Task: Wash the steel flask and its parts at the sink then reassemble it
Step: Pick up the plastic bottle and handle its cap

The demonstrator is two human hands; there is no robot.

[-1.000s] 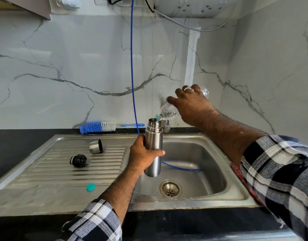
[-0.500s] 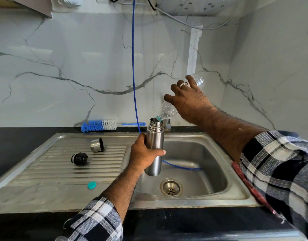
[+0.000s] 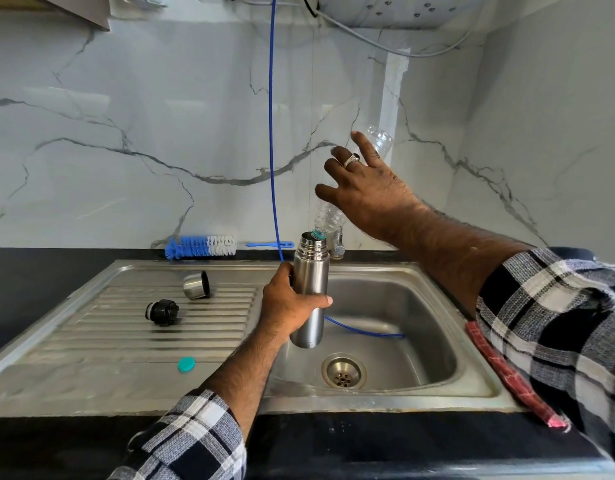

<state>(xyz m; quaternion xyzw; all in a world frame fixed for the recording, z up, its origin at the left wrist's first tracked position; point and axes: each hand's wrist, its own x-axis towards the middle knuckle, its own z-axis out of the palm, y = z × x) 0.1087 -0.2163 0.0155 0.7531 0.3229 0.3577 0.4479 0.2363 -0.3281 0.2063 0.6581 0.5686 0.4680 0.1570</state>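
So, flask (image 3: 309,292): upright over the sink (image 3: 396,306) basin, my left hand (image 3: 285,306) wrapped round it.
Right grip (image 3: 368,188): tipping a clear plastic bottle (image 3: 328,220) neck-down at the flask mouth, fingers splayed.
Drainboard: steel cup (image 3: 196,285), black stopper (image 3: 162,311), teal cap (image 3: 186,364).

Counted: one steel flask (image 3: 309,296), one steel cup lid (image 3: 196,285), one black stopper (image 3: 161,311), one teal bottle cap (image 3: 186,364), one clear plastic bottle (image 3: 328,216), one blue-and-white bottle brush (image 3: 202,245), one blue hose (image 3: 272,133), one red cloth (image 3: 507,375), two hands (image 3: 288,306) (image 3: 368,188).
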